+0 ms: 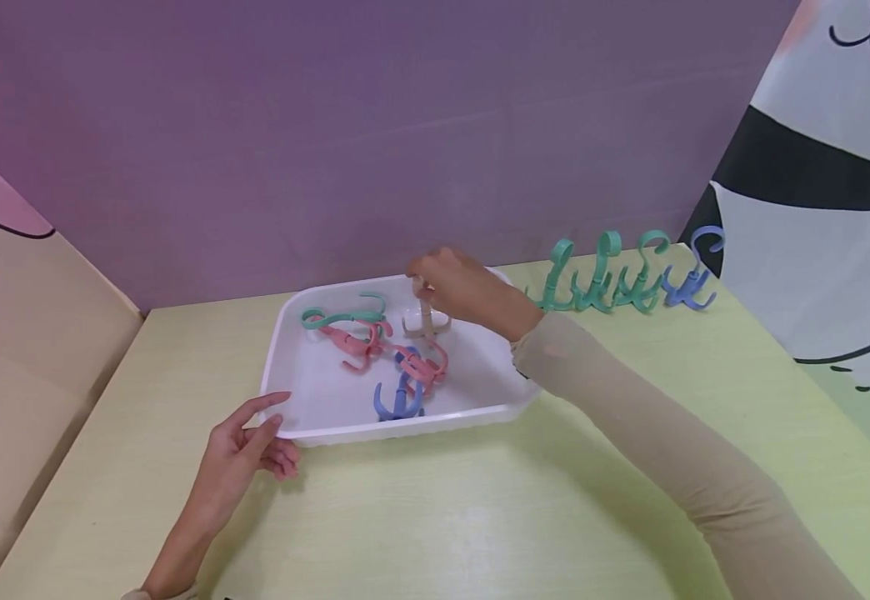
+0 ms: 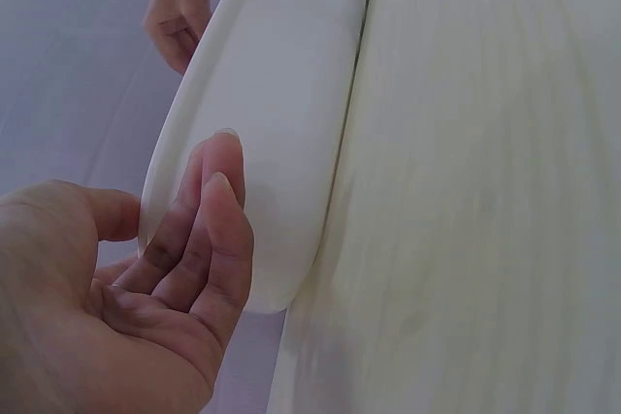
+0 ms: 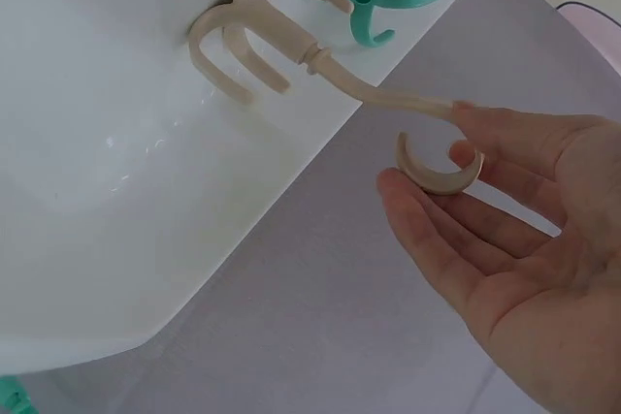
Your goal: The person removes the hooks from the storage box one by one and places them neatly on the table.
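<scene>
In the head view my right hand reaches over the back of a white tray. It pinches the curved top of a beige multi-prong hook, whose prongs point down inside the tray. The right wrist view shows thumb and fingers at that curl. My left hand grips the tray's front-left corner, with a finger over the rim and the others curled against the outer wall. Inside the tray lie a green hook, a pink hook, another pink hook and a blue hook.
Right of the tray, a row stands on the pale wooden table: several green hooks and a blue hook at the far end. A purple backdrop rises directly behind the table.
</scene>
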`<action>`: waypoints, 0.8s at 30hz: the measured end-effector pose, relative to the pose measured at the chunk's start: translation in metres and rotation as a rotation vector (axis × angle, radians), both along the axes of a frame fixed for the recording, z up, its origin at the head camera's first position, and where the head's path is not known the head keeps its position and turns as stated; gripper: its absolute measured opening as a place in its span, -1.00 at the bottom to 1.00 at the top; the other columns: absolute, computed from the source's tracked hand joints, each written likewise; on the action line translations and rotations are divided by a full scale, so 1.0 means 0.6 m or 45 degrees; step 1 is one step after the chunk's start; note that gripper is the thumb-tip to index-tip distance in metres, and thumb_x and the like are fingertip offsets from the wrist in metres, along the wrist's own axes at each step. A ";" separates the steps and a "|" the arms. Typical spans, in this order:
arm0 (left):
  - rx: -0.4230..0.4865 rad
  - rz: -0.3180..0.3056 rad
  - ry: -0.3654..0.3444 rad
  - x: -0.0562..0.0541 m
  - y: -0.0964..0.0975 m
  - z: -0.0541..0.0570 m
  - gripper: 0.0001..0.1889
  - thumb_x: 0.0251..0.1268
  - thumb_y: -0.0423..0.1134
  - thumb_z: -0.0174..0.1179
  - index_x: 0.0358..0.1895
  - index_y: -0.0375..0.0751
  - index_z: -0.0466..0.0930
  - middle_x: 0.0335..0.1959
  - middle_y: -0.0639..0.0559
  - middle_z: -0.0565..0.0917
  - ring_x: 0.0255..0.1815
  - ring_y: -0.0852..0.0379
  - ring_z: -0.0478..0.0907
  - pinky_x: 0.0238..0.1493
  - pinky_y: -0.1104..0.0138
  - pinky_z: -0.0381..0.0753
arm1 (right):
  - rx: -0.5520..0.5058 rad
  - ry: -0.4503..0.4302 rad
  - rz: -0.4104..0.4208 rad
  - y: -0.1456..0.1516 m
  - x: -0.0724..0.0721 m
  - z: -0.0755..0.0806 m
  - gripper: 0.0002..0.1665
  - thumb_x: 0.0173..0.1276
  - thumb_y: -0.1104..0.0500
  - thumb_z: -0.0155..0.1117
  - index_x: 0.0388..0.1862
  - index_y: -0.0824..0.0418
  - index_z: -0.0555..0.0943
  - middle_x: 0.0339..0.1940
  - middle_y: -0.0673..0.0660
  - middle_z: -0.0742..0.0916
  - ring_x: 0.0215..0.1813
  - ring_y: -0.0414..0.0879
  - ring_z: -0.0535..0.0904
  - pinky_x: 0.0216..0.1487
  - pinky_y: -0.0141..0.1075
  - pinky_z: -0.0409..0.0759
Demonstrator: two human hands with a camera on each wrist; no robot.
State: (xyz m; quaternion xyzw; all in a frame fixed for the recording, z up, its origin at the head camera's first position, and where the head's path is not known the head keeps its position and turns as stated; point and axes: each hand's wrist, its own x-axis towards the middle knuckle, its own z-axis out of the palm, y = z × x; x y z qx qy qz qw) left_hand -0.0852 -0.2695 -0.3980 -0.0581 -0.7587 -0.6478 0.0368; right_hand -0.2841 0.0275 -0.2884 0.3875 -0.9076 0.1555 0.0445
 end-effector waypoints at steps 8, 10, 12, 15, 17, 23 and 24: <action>-0.006 -0.002 0.000 0.000 -0.001 -0.001 -0.57 0.58 -0.26 0.02 0.33 -0.49 0.30 -0.53 -0.22 0.71 -0.60 0.01 0.69 -0.51 0.21 0.73 | -0.067 0.022 0.029 0.014 -0.007 -0.003 -0.75 0.29 0.39 0.37 -0.04 0.31 0.71 -0.15 0.15 0.77 -0.03 0.05 0.69 0.03 -0.21 0.68; -0.006 -0.002 0.002 0.000 -0.001 -0.001 -0.57 0.58 -0.26 0.02 0.33 -0.49 0.30 -0.53 -0.21 0.71 -0.60 0.01 0.69 -0.51 0.21 0.73 | -0.079 0.030 0.039 0.017 -0.008 -0.005 -0.73 0.29 0.38 0.38 -0.03 0.31 0.71 -0.14 0.16 0.77 -0.03 0.04 0.69 0.03 -0.20 0.68; -0.004 -0.002 0.007 0.000 -0.001 -0.002 -0.57 0.58 -0.26 0.02 0.33 -0.49 0.31 -0.53 -0.21 0.71 -0.60 0.02 0.69 -0.52 0.21 0.73 | -0.090 0.023 0.044 0.021 -0.009 -0.006 -0.71 0.28 0.38 0.38 0.00 0.32 0.70 -0.11 0.17 0.77 -0.02 0.04 0.68 0.04 -0.19 0.68; 0.003 -0.011 0.015 -0.001 0.001 -0.002 -0.57 0.58 -0.27 0.02 0.32 -0.50 0.30 -0.53 -0.20 0.71 -0.61 0.02 0.69 -0.53 0.21 0.72 | -0.104 -0.012 0.033 0.030 -0.009 -0.005 -0.68 0.29 0.36 0.39 0.03 0.31 0.70 -0.09 0.16 0.76 -0.02 0.02 0.67 0.05 -0.19 0.67; 0.003 -0.018 0.018 -0.002 0.002 -0.002 -0.57 0.58 -0.27 0.01 0.32 -0.50 0.30 -0.53 -0.20 0.72 -0.60 0.02 0.69 -0.53 0.20 0.72 | -0.122 -0.032 0.025 0.039 -0.009 -0.005 -0.69 0.29 0.35 0.41 0.03 0.30 0.70 -0.09 0.15 0.76 -0.03 0.02 0.68 0.06 -0.18 0.67; -0.008 -0.007 0.012 -0.001 0.001 -0.001 -0.57 0.59 -0.26 0.01 0.32 -0.50 0.30 -0.53 -0.22 0.71 -0.61 0.01 0.69 -0.53 0.20 0.72 | -0.189 -0.026 0.038 0.060 -0.006 -0.003 -0.69 0.26 0.34 0.45 0.00 0.27 0.71 -0.11 0.13 0.75 -0.04 0.02 0.68 0.06 -0.15 0.69; -0.008 -0.005 0.011 -0.001 0.000 -0.001 -0.57 0.59 -0.26 0.01 0.32 -0.50 0.30 -0.53 -0.21 0.71 -0.61 0.01 0.69 -0.53 0.20 0.72 | -0.194 -0.021 0.041 0.062 -0.005 -0.003 -0.68 0.25 0.34 0.46 0.00 0.27 0.71 -0.10 0.13 0.75 -0.03 0.01 0.68 0.06 -0.15 0.69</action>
